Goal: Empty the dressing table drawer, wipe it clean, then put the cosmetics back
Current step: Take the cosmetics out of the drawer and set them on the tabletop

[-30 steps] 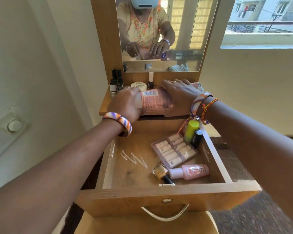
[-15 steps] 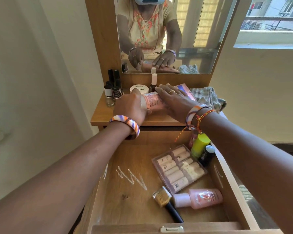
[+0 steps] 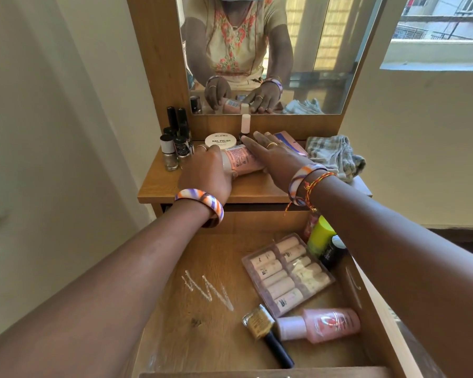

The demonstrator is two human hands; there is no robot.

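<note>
Left grip: the left hand [image 3: 206, 174] has its fingers curled round the cap end of a pink bottle [image 3: 241, 160], which lies on its side on the table [image 3: 159, 186].
Right grip: the right hand [image 3: 277, 156] lies flat on the bottle's other end, fingers straight and spread, nothing pinched.
Change: a second ago both hands held the bottle up above the table edge; now it is down on the wood, and the view has tipped lower into the drawer.
Bottle: smooth pink plastic cylinder with a printed label.
At 11 o'clock of the bottle: a round white nail polish tub [image 3: 221, 140], flat-lidded, and a cluster of small glass nail polish bottles [image 3: 175, 148] with black caps.
At 3 o'clock: a rumpled checked cloth [image 3: 336, 155], soft weave.
Drawer [image 3: 191, 309]: open, wood grain floor with white zigzag scratches.
Drawer contents, at 5 o'clock of the hands: a clear ribbed tray of pale tubes [image 3: 287, 274], a gold nail polish bottle [image 3: 260, 321] lying down, a pink bottle with white cap [image 3: 322, 324], a lime green cap [image 3: 321, 236].
</note>
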